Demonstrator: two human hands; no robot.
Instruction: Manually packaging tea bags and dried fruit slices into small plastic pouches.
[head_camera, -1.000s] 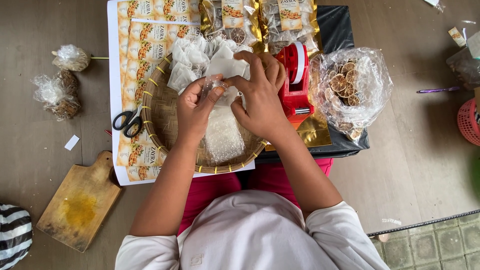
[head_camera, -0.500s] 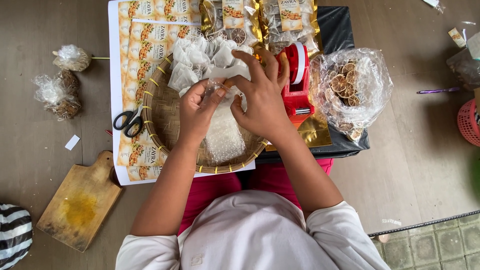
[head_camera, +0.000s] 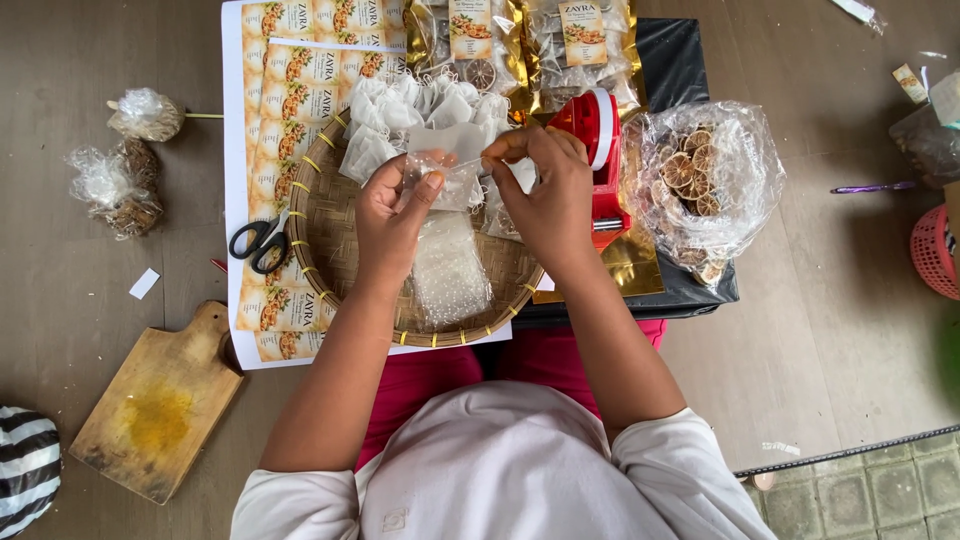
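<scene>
My left hand (head_camera: 392, 212) and my right hand (head_camera: 546, 196) hold a small clear plastic pouch (head_camera: 445, 172) between them, above a round woven basket tray (head_camera: 325, 250). Each hand pinches an upper corner of the pouch. Under the hands a stack of clear bubbly pouches (head_camera: 449, 268) lies in the tray. Several white filter bags (head_camera: 400, 115) are heaped at the tray's far side.
Black scissors (head_camera: 260, 242) lie on printed label sheets (head_camera: 290, 70) left of the tray. A red tape dispenser (head_camera: 598, 140) and a clear bag of dried citrus slices (head_camera: 705, 180) are at right. A wooden cutting board (head_camera: 155, 405) sits at lower left; gold packets (head_camera: 520, 40) at top.
Both hands have lifted from the pile in the tray, bringing up one clear pouch and holding it stretched between the fingertips.
</scene>
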